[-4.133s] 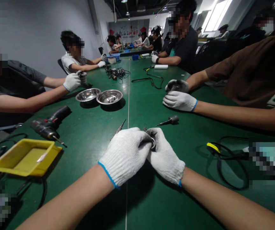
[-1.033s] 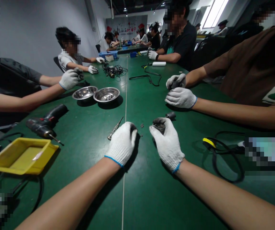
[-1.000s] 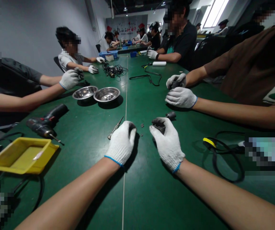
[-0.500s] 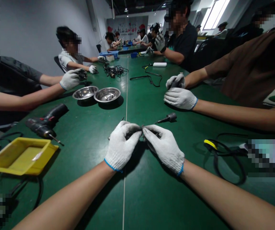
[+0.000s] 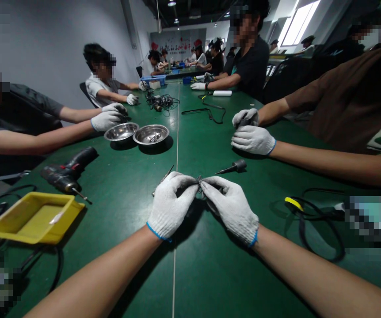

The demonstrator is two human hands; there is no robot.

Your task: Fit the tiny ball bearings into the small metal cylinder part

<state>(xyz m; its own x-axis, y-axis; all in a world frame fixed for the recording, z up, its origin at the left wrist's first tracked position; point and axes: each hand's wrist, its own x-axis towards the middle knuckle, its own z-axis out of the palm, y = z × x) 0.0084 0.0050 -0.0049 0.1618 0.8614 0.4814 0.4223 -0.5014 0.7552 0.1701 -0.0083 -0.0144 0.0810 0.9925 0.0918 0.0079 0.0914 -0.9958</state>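
Both of my hands wear white knit gloves with blue cuffs and meet above the green table (image 5: 137, 265). My left hand (image 5: 173, 201) pinches a small dark metal part (image 5: 199, 179) between thumb and fingers. From the other side, my right hand (image 5: 228, 201) pinches the same part; its exact kind is too small to make out. Behind my left hand lies a thin metal tool (image 5: 168, 174), partly hidden by the glove. A dark tool with a thick round handle and a thin shaft (image 5: 238, 166) lies beyond my right hand.
To the left are a cordless drill (image 5: 67, 170) and a yellow bin (image 5: 76, 211). Two steel bowls (image 5: 121, 131) stand farther off, one with small metal pieces. Black cable with a yellow band (image 5: 294, 203) lies right. Co-workers' gloved hands (image 5: 253, 139) are on both sides.
My hands stay pinched on the small part. The view has shifted slightly. The co-worker at left has lowered a hand to the table, and one at the far right has lowered a raised hand.
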